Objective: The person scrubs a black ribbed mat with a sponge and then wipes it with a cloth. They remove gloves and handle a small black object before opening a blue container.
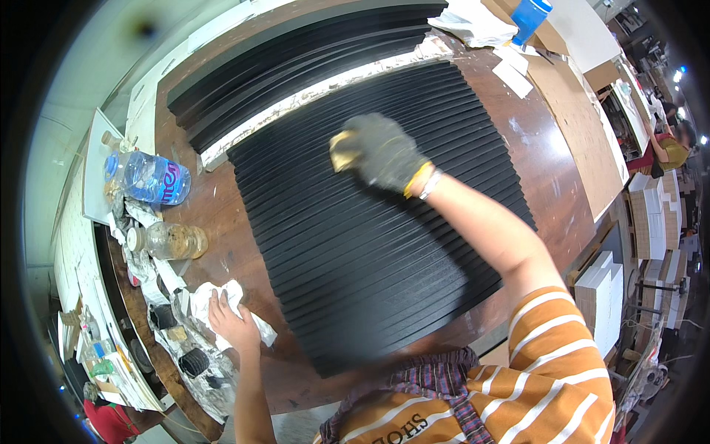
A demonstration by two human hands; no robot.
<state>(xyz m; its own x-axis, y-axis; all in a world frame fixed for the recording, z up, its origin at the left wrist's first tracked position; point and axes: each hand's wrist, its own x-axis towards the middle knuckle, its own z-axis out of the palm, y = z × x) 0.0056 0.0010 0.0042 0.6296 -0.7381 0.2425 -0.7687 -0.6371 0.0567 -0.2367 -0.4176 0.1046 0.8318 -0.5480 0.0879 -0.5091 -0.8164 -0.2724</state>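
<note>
A wide sheet of black ridged strips (347, 237) lies on the brown table in front of me. Over its upper middle is my right hand (384, 152), in a dark grey glove with a yellow cuff. Its fingers are closed on a small yellowish pad (342, 152), partly hidden and somewhat blurred, at the ridged surface. To the left of the sheet, my bare left hand (235, 323) rests with fingers stretched out on a crumpled white cloth (255, 325).
More long black strips (296, 70) lie beyond a whitish stained bar (310, 92). At the left stand a large clear bottle (157, 179) and a jar (176, 241). White cloth (473, 24) and a blue container (530, 18) sit far right. Co-workers (669, 144) are beyond.
</note>
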